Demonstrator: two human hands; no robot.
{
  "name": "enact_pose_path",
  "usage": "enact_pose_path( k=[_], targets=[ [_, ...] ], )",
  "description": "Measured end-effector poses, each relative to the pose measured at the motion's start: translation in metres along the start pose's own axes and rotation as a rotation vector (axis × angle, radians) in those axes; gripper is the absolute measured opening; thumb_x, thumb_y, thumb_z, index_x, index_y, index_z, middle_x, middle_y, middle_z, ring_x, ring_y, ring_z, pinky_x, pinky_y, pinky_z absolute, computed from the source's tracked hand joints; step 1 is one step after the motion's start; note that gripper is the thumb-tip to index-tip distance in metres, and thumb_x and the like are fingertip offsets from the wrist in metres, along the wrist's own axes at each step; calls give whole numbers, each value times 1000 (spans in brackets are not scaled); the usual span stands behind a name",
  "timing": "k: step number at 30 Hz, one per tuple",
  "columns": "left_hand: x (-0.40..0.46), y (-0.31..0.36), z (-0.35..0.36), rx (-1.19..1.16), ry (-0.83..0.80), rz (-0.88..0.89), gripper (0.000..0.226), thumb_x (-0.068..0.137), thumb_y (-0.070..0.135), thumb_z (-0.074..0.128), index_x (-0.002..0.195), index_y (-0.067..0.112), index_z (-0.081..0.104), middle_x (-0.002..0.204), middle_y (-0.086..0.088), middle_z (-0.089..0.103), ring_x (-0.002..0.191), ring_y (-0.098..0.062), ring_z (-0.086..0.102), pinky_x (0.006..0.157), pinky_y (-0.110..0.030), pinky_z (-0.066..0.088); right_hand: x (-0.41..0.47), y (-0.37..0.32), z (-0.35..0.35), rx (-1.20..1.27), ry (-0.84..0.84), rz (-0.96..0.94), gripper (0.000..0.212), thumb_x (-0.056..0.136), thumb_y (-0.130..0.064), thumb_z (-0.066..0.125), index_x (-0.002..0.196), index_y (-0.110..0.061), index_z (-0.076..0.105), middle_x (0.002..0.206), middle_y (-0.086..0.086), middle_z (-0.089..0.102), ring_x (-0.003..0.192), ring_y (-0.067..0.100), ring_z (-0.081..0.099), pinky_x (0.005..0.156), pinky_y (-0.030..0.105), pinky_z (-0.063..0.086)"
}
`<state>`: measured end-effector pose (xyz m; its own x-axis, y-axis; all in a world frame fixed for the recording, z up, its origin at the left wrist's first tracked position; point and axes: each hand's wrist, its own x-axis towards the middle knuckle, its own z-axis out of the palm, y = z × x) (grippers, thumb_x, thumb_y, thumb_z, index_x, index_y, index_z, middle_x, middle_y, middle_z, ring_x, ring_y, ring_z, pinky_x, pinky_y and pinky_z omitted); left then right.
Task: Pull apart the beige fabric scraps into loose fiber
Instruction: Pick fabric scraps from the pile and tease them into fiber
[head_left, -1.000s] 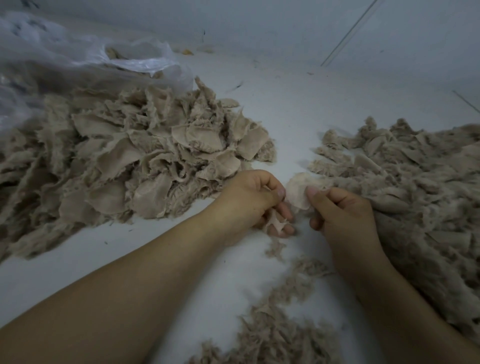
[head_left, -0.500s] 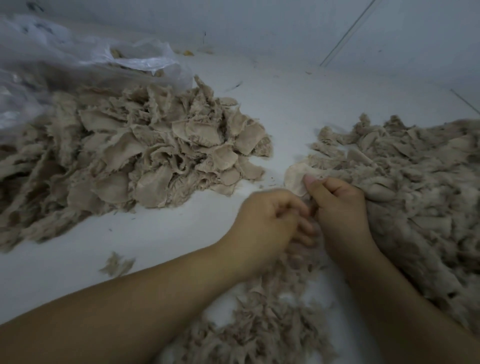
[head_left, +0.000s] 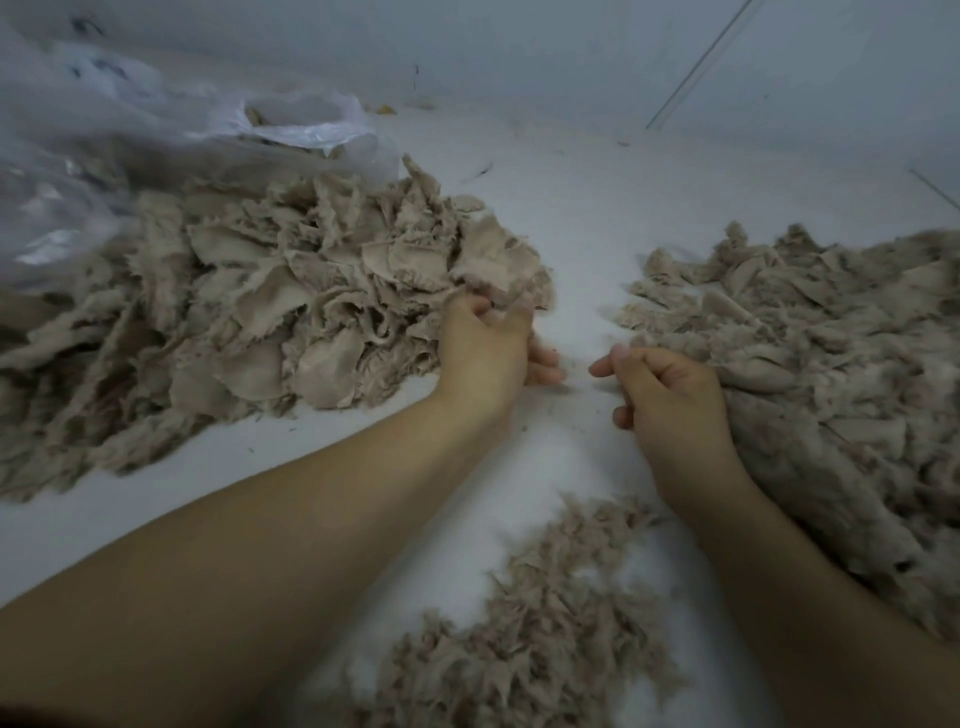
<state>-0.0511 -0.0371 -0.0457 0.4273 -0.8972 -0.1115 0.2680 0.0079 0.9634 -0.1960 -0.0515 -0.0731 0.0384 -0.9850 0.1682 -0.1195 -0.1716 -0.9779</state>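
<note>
Here the scrap pile (head_left: 270, 312) fills the left half of the frame on the white tabletop (head_left: 582, 218), its right edge under the left hand (head_left: 488, 353), whose fingers curl into a scrap there. The right hand (head_left: 670, 400), loosely curled and empty, sits beside the processed heap (head_left: 810, 364) at right.

Single head view, looking forward-down, close over hands (head_left: 571, 374) and white floor (head_left: 587, 218).
</note>
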Motion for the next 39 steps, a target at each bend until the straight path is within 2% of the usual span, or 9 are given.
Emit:
enact_pose_path(
  k=[9, 15, 20, 25, 28, 31, 34, 37, 39],
  targets=[
    [-22, -25, -25, 49, -30, 105, 17, 98, 1, 39, 102, 17, 44, 54, 4, 61, 50, -27, 60, 44, -34, 51, -32, -6, 27, -206, 108, -149, 31, 97, -22, 60, 69, -32, 67, 53, -19, 57, 52, -2, 52, 53, 12, 39],
    [-16, -18, -36, 126, 101, 143, 18, 94, 7, 44, 97, 24, 49, 79, -7, 61, 66, -17, 57, 65, -36, 50, -71, -16, 81, -114, 116, -129, 27, 95, -25, 57, 73, -13, 68, 65, 0, 62, 62, 15, 55, 58, 32, 45],
    [-8, -14, -33, 186, 44, 146, 20, 97, 5, 41, 94, 23, 48, 74, -9, 57, 48, -16, 52, 42, -27, 43, -51, -19, 60, 63, 222, 88, 26, 98, -19, 56, 77, -25, 72, 53, -8, 52, 48, 9, 41, 52, 27, 43],
    [-6, -22, -13, 364, -139, 203, 24, 94, 0, 46, 91, 23, 51, 79, -7, 56, 53, -18, 55, 46, -29, 46, -19, -17, 29, 432, 257, 345, 22, 97, -4, 53, 85, -11, 71, 59, -1, 43, 45, 7, 35, 44, 19, 37],
    [2, -24, 8, 595, -339, 286, 27, 90, 2, 57, 113, 16, 56, 104, -6, 59, 69, -20, 58, 63, -33, 51, -4, -17, 11, 771, 311, 474, 16, 97, -11, 56, 85, -6, 65, 60, -4, 44, 44, 5, 35, 42, 16, 33],
    [19, -23, 29, 838, -549, 405, 65, 83, 10, 69, 142, 15, 43, 141, -8, 45, 105, -23, 57, 91, -23, 43, -3, -16, 1, 956, 270, 481, 22, 99, -22, 51, 83, -10, 60, 51, -9, 37, 40, 4, 27, 38, 15, 28],
    [40, -16, 56, 951, -719, 516, 86, 81, 7, 70, 153, 19, 25, 157, -5, 25, 141, -19, 30, 106, -17, 27, -8, -15, -6, 1044, 221, 470, 39, 96, -44, 51, 76, -12, 60, 55, -6, 33, 42, 6, 24, 37, 16, 24],
    [58, -12, 82, 1032, -905, 518, 85, 86, 7, 64, 155, 27, 18, 159, -2, 23, 142, -12, 30, 102, -16, 34, -7, -15, -13, 1175, 210, 522, 59, 90, -67, 47, 74, -12, 61, 57, -6, 32, 43, 7, 23, 36, 18, 22],
    [64, -13, 94, 1145, -974, 519, 66, 89, 10, 59, 148, 28, 36, 150, -3, 41, 133, -17, 43, 95, -18, 37, -4, -14, -17, 1224, 215, 541, 61, 92, -67, 40, 75, -12, 60, 58, -5, 32, 43, 7, 24, 37, 17, 22]
  ],
)
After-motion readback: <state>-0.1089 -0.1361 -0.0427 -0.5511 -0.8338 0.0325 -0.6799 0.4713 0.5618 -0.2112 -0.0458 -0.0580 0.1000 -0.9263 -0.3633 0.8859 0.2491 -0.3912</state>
